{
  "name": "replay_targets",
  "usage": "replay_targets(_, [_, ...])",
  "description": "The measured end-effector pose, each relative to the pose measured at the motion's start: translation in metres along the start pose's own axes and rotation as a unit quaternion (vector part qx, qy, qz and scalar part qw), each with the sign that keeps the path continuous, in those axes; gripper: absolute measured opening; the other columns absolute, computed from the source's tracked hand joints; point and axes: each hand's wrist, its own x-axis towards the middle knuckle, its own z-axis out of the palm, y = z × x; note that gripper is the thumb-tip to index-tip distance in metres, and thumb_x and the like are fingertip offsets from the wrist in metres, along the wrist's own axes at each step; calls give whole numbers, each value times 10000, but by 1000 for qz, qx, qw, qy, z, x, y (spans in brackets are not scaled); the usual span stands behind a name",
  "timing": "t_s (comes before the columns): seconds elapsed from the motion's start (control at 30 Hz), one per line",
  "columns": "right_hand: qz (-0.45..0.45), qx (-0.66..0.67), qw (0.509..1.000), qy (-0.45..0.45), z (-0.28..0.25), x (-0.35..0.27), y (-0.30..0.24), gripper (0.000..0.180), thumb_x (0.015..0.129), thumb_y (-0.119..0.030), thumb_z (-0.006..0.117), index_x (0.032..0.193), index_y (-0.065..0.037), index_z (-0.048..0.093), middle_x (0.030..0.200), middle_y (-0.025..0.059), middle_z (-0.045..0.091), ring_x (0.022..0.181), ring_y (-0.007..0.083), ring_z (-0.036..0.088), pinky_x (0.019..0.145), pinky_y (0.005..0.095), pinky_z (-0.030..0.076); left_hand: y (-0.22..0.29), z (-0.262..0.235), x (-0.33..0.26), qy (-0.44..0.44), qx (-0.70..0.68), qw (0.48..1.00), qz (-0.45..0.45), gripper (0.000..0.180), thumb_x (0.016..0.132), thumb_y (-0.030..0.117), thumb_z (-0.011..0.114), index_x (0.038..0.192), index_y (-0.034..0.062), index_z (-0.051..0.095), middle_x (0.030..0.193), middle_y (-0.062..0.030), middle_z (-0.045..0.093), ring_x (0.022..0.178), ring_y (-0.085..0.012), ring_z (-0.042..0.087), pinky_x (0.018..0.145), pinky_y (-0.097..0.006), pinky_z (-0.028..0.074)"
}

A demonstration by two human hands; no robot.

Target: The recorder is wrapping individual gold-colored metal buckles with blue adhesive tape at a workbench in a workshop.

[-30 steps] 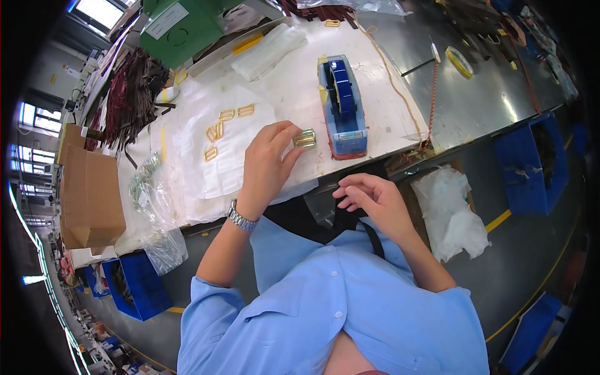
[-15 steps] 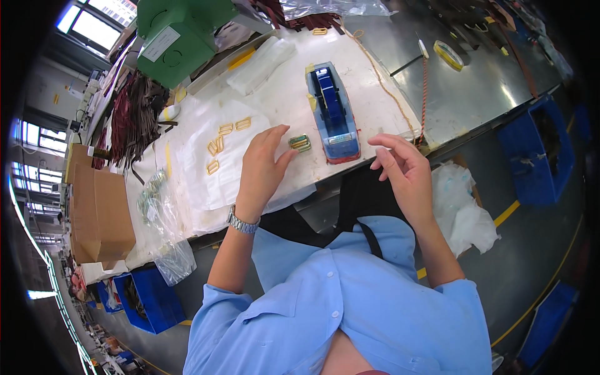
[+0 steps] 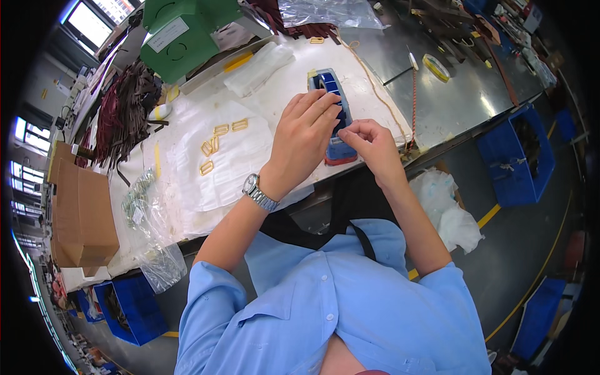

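A blue tape dispenser (image 3: 340, 152) stands upright near the table's front edge, with a dark blue roll (image 3: 326, 81) in it. My left hand (image 3: 303, 134), wearing a metal watch on its wrist, reaches over the dispenser's left side. Its fingers are stretched out, and the fingertips lie over the roll. At the dispenser's front right, my right hand (image 3: 373, 145) has thumb and forefinger pinched together; what they hold, if anything, is too small to make out. Several gold metal buckles (image 3: 221, 129) lie on the white sheet (image 3: 187, 181) to the left.
A green machine (image 3: 187, 40) stands at the back left, near dark leather strips (image 3: 134, 103). A cardboard box (image 3: 84, 212) and a clear plastic bag (image 3: 147, 212) sit at the left. A yellow tape roll (image 3: 435, 67) lies at the right. Blue bins (image 3: 519, 156) stand beside the table.
Both hands have moved to the tape dispenser, the left going right and over it, the right going left to its front. A small greenish wrapped buckle beside the dispenser is now out of sight.
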Motion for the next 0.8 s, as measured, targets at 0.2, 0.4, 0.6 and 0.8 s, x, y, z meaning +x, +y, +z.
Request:
replay_targets(0.2, [22, 96, 995, 4, -4, -9, -21, 112, 981, -111, 820, 978, -6, 782, 1085, 30, 688, 1007, 79, 617, 883, 247, 477, -8, 4, 8, 4, 12, 1000, 3, 284, 935, 38, 760, 1212, -18, 740, 1343, -158, 735, 1302, -371, 669, 1099, -474, 530])
replay_targets(0.4, [24, 120, 992, -41, -7, -93, -45, 84, 982, -71, 796, 963, 7, 772, 1160, 36, 595, 1045, 84, 564, 914, 251, 449, -30, 15, 12, -20, 30, 995, -90, 396, 1024, 205, 730, 1357, -3, 674, 1378, -193, 708, 1278, -378, 671, 1058, -450, 556])
replay_targets(0.6, [155, 134, 974, -101, -8, -160, 1, 110, 995, -76, 795, 996, 33, 779, 1158, 39, 592, 941, 67, 575, 806, 215, 470, -30, 13, 7, 4, 21, 997, -72, 358, 1035, 207, 721, 1344, 27, 699, 1343, -185, 728, 1231, -373, 695, 1048, -452, 564])
replay_targets(0.8, [152, 80, 981, -85, -15, -154, 52, 104, 993, -71, 789, 990, 31, 769, 1136, 40, 615, 885, 71, 574, 768, 231, 470, -21, 10, 9, 20, 18, 996, -85, 355, 998, 153, 752, 1323, 21, 701, 1308, -178, 735, 1204, -366, 700, 1027, -443, 570])
